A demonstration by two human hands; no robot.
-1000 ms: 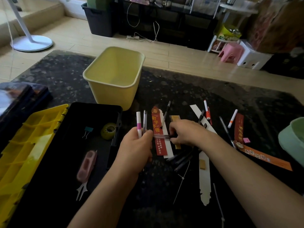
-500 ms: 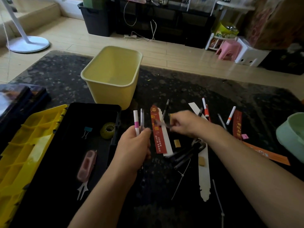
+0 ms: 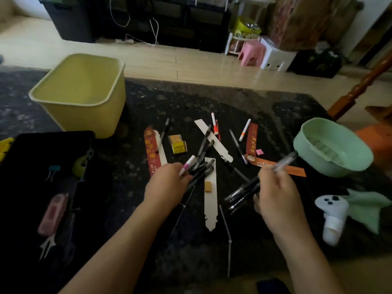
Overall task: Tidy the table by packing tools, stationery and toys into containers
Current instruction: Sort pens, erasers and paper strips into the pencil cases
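Head view, both hands low over the dark table (image 3: pixel 212 102). We see the left hand (image 3: pixel 167 187) with its fingers curled round a pink-and-white marker (image 3: pixel 187 165), which slants up and to the right. Just beyond those fingers, at frame centre, lies the heap of loose black pens (image 3: pixel 204 167), their long axes mostly running from lower left to upper right, near ends toward the hand. The right hand (image 3: pixel 275 194), right of centre, is clamped on a bundle of pens (image 3: pixel 241 192) on much the same slant, one clear pen reaching toward the green basket (image 3: pixel 318 166) at the right edge. We judge the left hand the nearer to the heap, so the next gather falls to it, the fingers closing across the shafts. The yellow bin (image 3: pixel 84 119) at upper left and the black toolbox (image 3: pixel 31 149) at left stand well apart from the heap.
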